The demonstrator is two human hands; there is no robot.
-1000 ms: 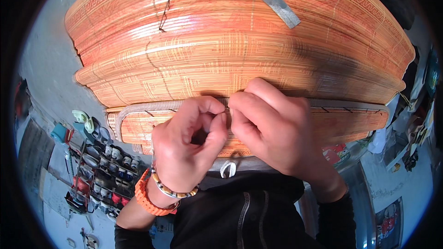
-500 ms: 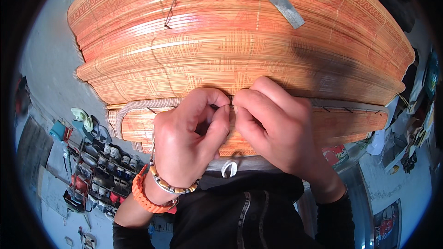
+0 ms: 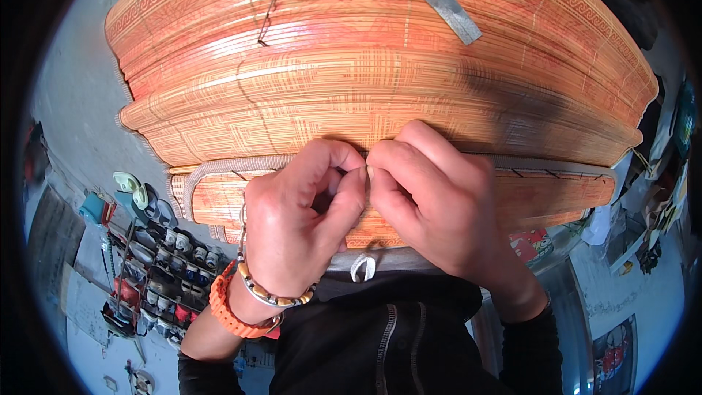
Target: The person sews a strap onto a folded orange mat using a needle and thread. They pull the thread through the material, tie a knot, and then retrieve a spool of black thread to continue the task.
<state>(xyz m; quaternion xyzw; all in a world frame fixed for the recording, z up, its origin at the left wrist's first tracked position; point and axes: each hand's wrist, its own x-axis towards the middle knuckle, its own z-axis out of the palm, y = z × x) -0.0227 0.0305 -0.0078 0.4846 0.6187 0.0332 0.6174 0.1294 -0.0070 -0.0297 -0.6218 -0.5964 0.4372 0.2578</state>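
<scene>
A folded bamboo mat [image 3: 322, 102], orange-brown with a woven pattern, lies across my front. Along its near fold runs a grey fabric edging [image 3: 219, 167], with dark slanting stitches showing below it on both sides. My left hand [image 3: 303, 201] is pinched at the middle of this edging, thumb against forefinger. Close beside it, my right hand [image 3: 435, 201] makes a similar pinch, the fingertips of both nearly touching. Whatever sits between the fingertips is too small and too covered to make out.
On top of the mat lie a flat grey metal strip [image 3: 440, 1] and a thin dark wire or cord [image 3: 273, 9]. A rack of shoes [image 3: 172, 271] stands on the floor at lower left, with green slippers [image 3: 130, 188] near it. Papers and clutter [image 3: 647, 227] are at the right.
Both hands stay at the same spot on the edging, with only a slight shift of the fingers. The mat and the things on it look almost unchanged.
</scene>
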